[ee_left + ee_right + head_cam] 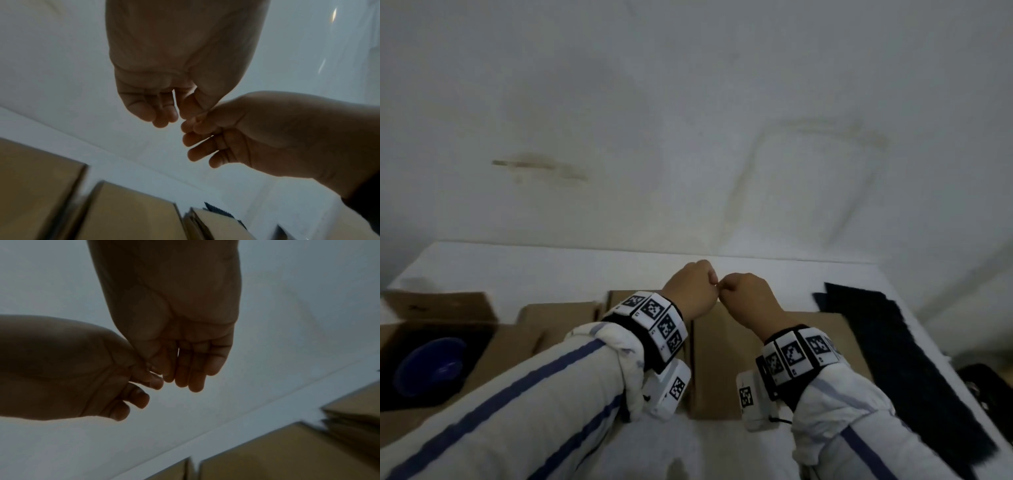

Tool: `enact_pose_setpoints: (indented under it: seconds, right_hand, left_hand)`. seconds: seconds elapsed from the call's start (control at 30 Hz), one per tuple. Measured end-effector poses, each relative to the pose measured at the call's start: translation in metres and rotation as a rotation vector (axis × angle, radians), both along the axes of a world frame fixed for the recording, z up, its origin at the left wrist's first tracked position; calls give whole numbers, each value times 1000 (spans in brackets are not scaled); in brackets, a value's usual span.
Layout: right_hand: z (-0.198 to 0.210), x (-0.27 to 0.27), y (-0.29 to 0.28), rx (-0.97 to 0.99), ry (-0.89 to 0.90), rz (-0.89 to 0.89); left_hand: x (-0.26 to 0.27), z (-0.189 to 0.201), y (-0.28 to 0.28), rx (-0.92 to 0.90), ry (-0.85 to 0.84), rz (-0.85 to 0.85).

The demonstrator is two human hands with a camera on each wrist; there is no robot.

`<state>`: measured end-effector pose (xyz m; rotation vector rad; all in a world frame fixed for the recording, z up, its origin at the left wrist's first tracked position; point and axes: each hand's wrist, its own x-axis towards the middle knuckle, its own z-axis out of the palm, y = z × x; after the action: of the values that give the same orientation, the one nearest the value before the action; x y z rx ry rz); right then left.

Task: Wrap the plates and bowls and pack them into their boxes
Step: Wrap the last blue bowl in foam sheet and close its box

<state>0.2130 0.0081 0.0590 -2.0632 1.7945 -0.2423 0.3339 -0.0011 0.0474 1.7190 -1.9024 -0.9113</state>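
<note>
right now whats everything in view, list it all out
open box: one, brown cardboard, far left of table
bowl: one, blue, inside the open box on dark lining
closed boxes: several, brown cardboard, centre of table under the hands
dark cloth: strips, navy-black, right of the boxes
table: one, white, against the wall
wall: white, stained
left hand: fingers curled, fingertips meeting the right hand's
right hand: fingers curled; whether the two pinch anything is unclear
sleeves: two, white with blue stripes
</note>
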Motion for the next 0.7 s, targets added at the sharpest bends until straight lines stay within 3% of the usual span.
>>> enact_pose_setpoints:
  seconds: [0.17, 0.37, 0.53, 0.7]
  right_hand:
    - [-24, -124, -10, 38, -77, -297]
    - [-65, -242, -10, 128, 127, -522]
    - [-109, -277, -9, 316, 204, -495]
    - [-128, -284, -14, 280, 225, -481]
  left_hand:
    - [-98, -20, -11, 89, 22, -130]
    - [-163, -39, -16, 132, -32, -229]
    - [-183, -53, -18, 161, -67, -232]
    - [-187, -61, -19, 193, -117, -232]
